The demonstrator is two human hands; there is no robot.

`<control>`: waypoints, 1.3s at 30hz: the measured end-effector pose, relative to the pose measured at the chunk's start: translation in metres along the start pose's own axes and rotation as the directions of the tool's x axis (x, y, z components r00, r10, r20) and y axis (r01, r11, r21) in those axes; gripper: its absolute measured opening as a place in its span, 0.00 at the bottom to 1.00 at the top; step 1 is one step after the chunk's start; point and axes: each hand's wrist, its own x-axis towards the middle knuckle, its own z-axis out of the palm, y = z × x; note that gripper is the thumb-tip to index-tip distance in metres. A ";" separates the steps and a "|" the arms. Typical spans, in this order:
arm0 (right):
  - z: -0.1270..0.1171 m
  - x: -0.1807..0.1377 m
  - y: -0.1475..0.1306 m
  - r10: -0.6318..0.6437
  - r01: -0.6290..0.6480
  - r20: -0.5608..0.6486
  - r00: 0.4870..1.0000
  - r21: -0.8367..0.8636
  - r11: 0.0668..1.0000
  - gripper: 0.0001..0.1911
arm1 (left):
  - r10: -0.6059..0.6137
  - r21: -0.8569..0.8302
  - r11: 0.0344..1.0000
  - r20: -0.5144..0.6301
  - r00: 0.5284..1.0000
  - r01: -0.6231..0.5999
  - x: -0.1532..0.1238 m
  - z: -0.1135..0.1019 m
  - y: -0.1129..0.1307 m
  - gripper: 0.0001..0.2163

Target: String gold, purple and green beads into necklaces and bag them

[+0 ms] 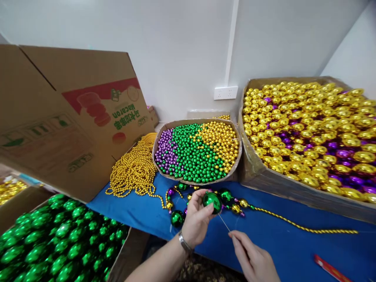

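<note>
Your left hand (pixel 195 219), low centre of frame with a band on the wrist, grips a large green bead (pixel 212 200) at the fingertips. Your right hand (pixel 252 258), lower right of it, pinches the end of a thin wire (pixel 225 223) that runs up to the bead.

Just behind the bead, a part-strung run of green, gold and purple beads (pixel 232 204) lies on the blue table cover (pixel 293 246), and a gold twisted strand (pixel 305 228) trails right from it. A round cardboard tray (pixel 199 120) of small purple, green and gold beads sits at centre, with a gold strand pile (pixel 135 170) to its left. At right is a box (pixel 264 180) of big gold and purple beads. At lower left is a carton (pixel 129 254) of green beads. A red item (pixel 329 268) lies at bottom right; can't tell what it is.
</note>
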 end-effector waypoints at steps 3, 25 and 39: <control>0.000 0.001 -0.001 -0.001 0.001 -0.011 1.000 0.003 1.000 0.10 | -0.016 -0.009 1.000 0.001 1.000 0.016 0.001 0.001 0.000 0.18; -0.010 -0.001 0.011 0.086 -0.091 -0.130 0.988 -0.035 0.995 0.10 | 0.214 0.549 0.768 0.264 0.940 -0.329 0.054 0.016 0.009 0.13; -0.022 -0.003 0.019 0.154 -0.165 -0.198 0.968 -0.045 0.985 0.14 | -0.010 0.865 0.447 0.262 0.965 -0.230 0.146 0.046 0.006 0.09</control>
